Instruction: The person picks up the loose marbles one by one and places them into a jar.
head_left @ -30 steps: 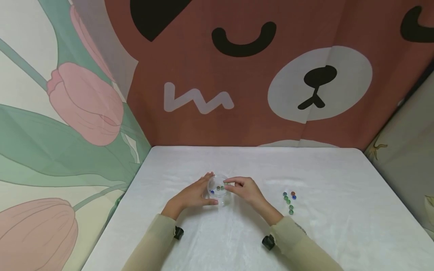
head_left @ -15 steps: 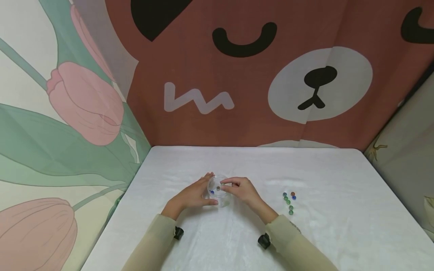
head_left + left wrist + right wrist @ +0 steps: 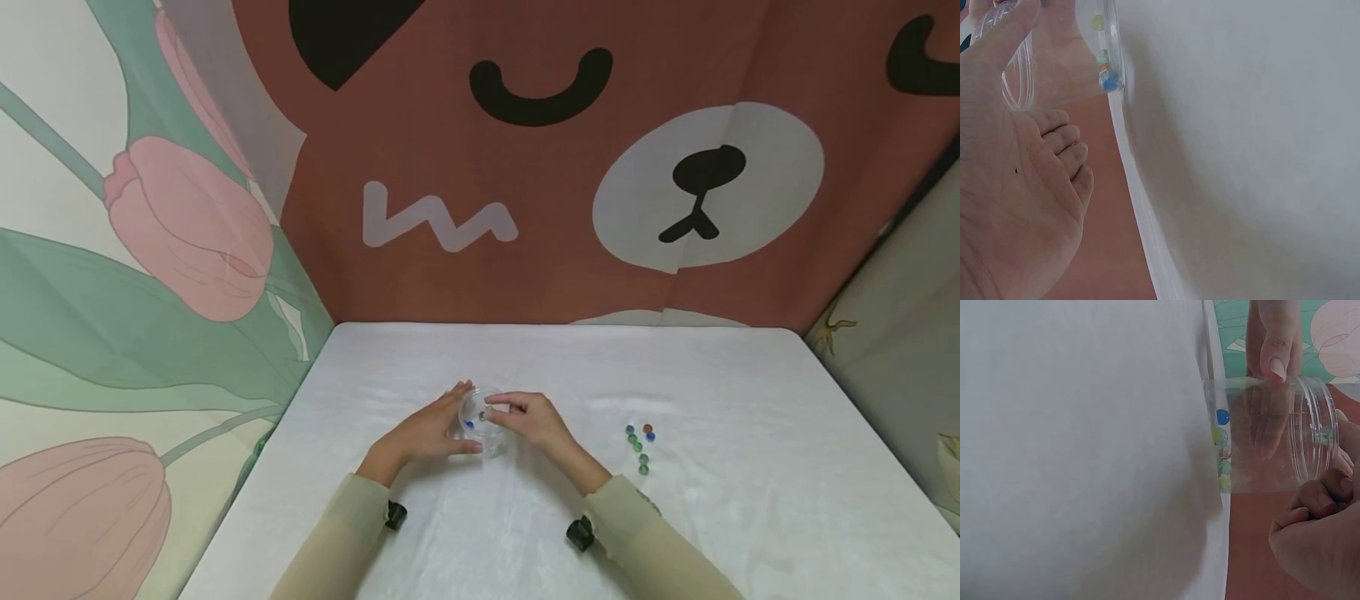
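Observation:
A clear plastic jar (image 3: 1250,478) with a ridged neck stands upright on the white tablecloth, its mouth uncovered. My left hand (image 3: 429,431) holds it from the side, thumb in front and fingers behind. Over the mouth, my right hand (image 3: 538,419) pinches a small greenish marble (image 3: 1322,435) between thumb and index finger, the tips within the rim's outline. Several marbles lie on the jar's bottom, among them a blue marble (image 3: 1223,417) and a green one, seen through the wall in both wrist views.
Right of the right hand, a loose group of marbles lies on the cloth: several green marbles (image 3: 637,447), an orange-brown marble (image 3: 648,428) and blue ones. A printed bear curtain (image 3: 525,275) hangs behind the table (image 3: 750,400), and a tulip-patterned curtain (image 3: 187,225) at the left.
My right hand has shifted slightly left, bringing its pinched fingertips from the jar's right rim to over its mouth. The left hand and the jar stay in place.

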Available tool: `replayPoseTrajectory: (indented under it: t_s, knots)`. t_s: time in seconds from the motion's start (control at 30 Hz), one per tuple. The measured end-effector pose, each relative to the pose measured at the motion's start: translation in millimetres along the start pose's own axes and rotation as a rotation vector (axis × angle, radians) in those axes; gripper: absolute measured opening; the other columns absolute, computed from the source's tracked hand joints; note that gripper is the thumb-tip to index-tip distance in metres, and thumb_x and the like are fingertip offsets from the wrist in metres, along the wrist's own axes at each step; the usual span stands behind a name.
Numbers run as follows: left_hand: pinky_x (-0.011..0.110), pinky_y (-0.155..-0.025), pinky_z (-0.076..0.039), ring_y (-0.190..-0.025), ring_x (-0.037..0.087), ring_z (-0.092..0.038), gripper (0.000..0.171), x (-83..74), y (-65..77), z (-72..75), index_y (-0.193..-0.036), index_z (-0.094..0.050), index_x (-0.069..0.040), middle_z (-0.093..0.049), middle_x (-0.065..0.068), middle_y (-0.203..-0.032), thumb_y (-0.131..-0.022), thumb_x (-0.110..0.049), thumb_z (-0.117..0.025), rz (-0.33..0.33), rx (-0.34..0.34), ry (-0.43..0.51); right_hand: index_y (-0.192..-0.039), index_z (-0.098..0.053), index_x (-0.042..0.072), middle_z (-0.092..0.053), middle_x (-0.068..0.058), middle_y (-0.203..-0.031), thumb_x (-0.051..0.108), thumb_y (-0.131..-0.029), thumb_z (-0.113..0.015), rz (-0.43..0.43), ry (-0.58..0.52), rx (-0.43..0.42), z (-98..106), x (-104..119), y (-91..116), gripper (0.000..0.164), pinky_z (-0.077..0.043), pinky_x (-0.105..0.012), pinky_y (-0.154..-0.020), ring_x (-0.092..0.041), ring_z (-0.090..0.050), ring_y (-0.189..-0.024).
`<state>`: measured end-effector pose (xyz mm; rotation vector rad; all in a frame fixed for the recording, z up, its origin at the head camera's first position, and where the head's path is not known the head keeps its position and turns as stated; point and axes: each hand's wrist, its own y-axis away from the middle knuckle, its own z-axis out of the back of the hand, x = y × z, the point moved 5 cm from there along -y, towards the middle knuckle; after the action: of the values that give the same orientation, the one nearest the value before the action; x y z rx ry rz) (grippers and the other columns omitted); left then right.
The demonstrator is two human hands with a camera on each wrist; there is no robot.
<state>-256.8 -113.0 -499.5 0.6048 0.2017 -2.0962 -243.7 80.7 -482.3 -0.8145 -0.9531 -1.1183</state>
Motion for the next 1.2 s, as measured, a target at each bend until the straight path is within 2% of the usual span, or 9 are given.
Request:
replayPoseTrajectory:
  t_s: [0.13,0.47,0.67,1.03,1.2]
  knots:
    - [0.052,-0.124,-0.022,-0.157,0.022,-0.010,0.107,-1.1,-0.3,0.4,-0.164,-0.014,-0.015,-0.011,0.004,-0.171,-0.087,-0.064,-0.069,0.002,0.005,-0.002,-0.125,-0.073,0.009,-0.039,0.007,-0.057,0.031,-0.088,-0.081,0.008,-0.001,-0.020,1.2,0.6,-0.1,0.044,-0.027,-0.021,-0.048,-0.009,-0.032,-0.053]
    - [0.049,-0.125,-0.021,-0.156,0.018,-0.009,0.107,-1.2,0.1,0.5,-0.164,-0.014,-0.019,-0.008,-0.003,-0.171,-0.086,-0.067,-0.068,0.020,0.008,-0.018,-0.127,-0.072,0.009,-0.041,0.006,-0.059,0.025,-0.089,-0.080,0.001,-0.025,-0.022,5.7,5.6,2.3,0.042,-0.028,-0.022,-0.049,-0.008,-0.033,-0.055]
    - [0.048,-0.125,-0.021,-0.156,0.019,-0.009,0.108,-1.3,-0.3,0.4,-0.164,-0.014,-0.016,-0.009,0.000,-0.171,-0.086,-0.066,-0.069,0.013,0.009,-0.021,-0.125,-0.073,0.013,-0.040,0.006,-0.060,0.031,-0.087,-0.081,0.003,-0.023,-0.033,11.7,10.4,5.9,0.043,-0.030,-0.022,-0.050,-0.008,-0.034,-0.056]
    - [0.049,-0.125,-0.020,-0.157,0.020,-0.010,0.108,-0.2,-0.4,0.7,-0.164,-0.015,-0.018,-0.011,0.001,-0.171,-0.085,-0.064,-0.071,0.029,0.007,-0.014,-0.127,-0.072,0.017,-0.040,0.005,-0.060,0.032,-0.088,-0.081,-0.041,-0.027,-0.065,28.7,3.9,15.7,0.043,-0.030,-0.024,-0.049,-0.010,-0.034,-0.055]
    - [0.048,-0.125,-0.019,-0.157,0.019,-0.010,0.108,-1.0,-0.2,0.3,-0.164,-0.014,-0.019,-0.010,-0.001,-0.171,-0.084,-0.066,-0.071,0.048,0.012,-0.017,-0.129,-0.071,0.020,-0.041,0.004,-0.062,0.035,-0.088,-0.080,-0.089,-0.013,-0.084,41.4,-1.2,21.8,0.045,-0.031,-0.024,-0.050,-0.012,-0.035,-0.057]
